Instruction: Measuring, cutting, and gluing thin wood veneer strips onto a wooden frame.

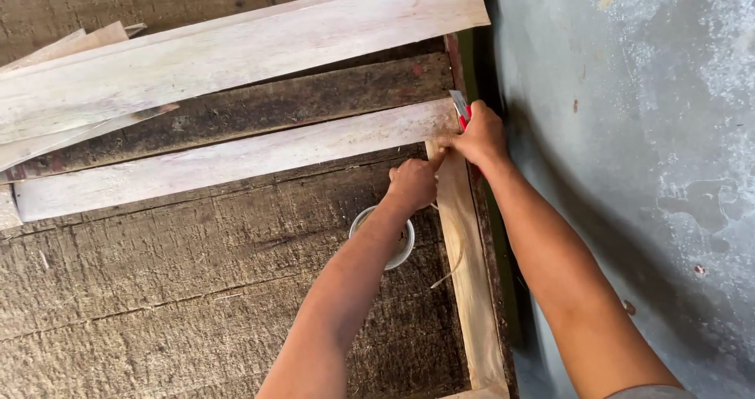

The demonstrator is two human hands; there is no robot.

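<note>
small round tub (403,246): my left forearm covers most of it; only part of the rim shows at centre, contents unclear.
red-handled tool (462,110): mostly buried in my right hand (480,138); just a red and metal tip pokes out.
my fingers: curled under on my left hand (412,182), grip hidden.
pale planks (236,49): cut off at the left edge.
upright strip (470,289): runs off the bottom edge.

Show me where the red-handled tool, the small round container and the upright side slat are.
red-handled tool (460,104), head view, on its grey blade above the right hand.
small round container (401,246), head view, on its inside beside the left forearm.
upright side slat (472,289), head view, mid-length on its pale face.
</note>
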